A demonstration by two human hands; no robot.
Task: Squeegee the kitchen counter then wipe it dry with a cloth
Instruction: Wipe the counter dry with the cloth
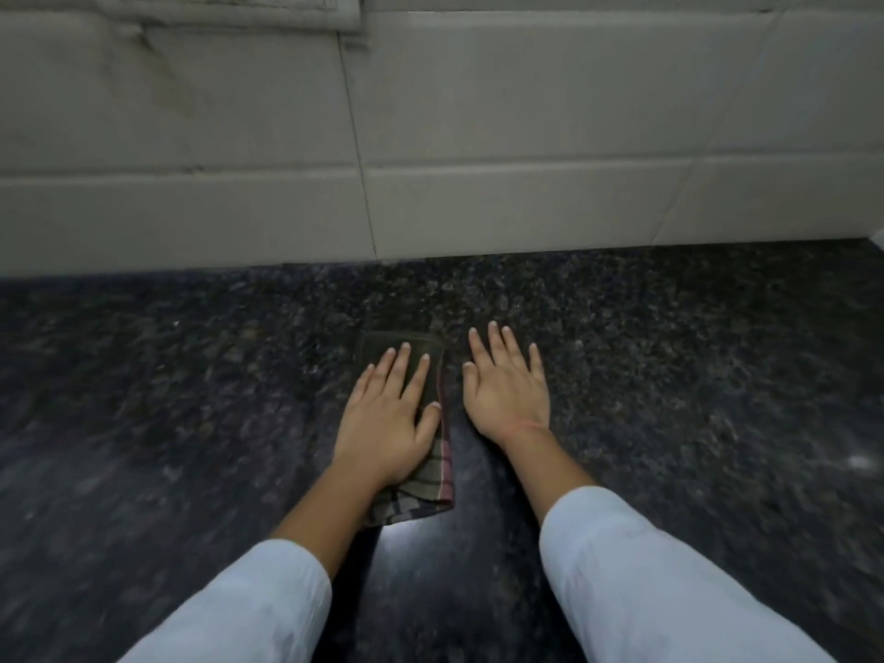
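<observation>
Judged from the layout, the drying step is in hand: the folded cloth (433, 480) lies flat at mid-bench (693, 375), short of the tiled wall (478, 136), and no squeegee is in view. The left hand (390, 413) presses on the cloth with fingers straight and spread, gripping nothing. The right hand (504, 390) lies flat and open on bare bench just right of the cloth. The next move calls for even downward pressure while sliding the cloth in overlapping passes across the bench.

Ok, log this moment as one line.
stage: cloth wipe | left hand: flat on folded cloth | right hand: flat on counter, beside cloth
</observation>
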